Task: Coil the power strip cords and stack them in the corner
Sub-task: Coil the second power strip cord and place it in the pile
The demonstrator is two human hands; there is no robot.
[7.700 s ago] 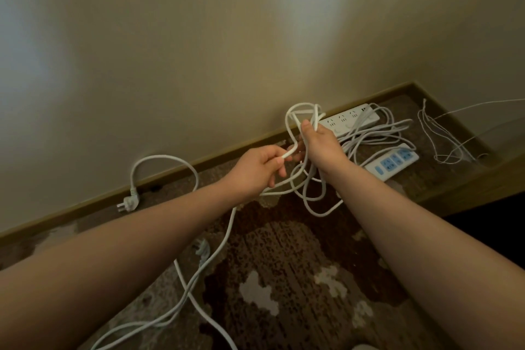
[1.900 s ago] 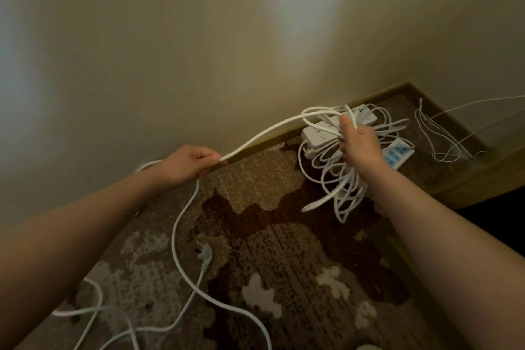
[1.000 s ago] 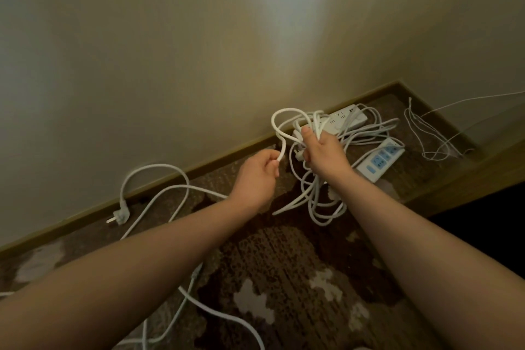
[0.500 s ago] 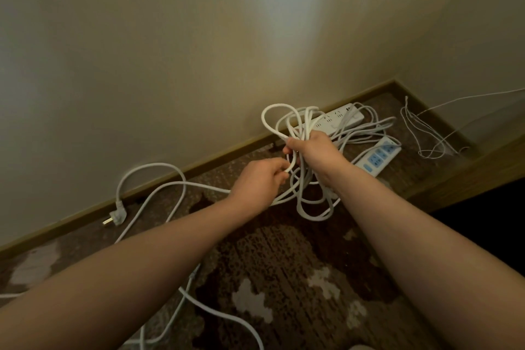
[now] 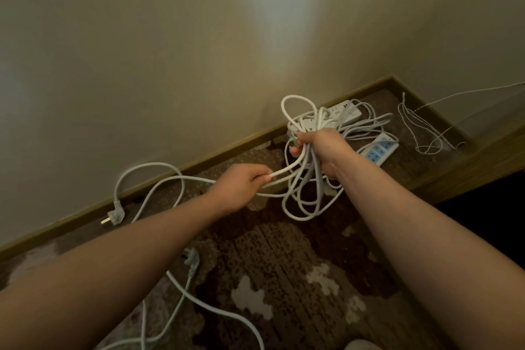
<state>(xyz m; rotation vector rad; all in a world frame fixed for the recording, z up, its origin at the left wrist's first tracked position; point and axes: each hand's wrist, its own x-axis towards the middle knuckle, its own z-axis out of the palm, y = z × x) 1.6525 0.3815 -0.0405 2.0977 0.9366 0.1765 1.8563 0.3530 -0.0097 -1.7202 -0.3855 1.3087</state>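
from the head camera, the right hand grips a bundle of white cord loops held above the carpet near the corner. the left hand pinches a loose stretch of that cord, which trails left to a plug by the baseboard. two power strips lie in the corner behind the bundle.
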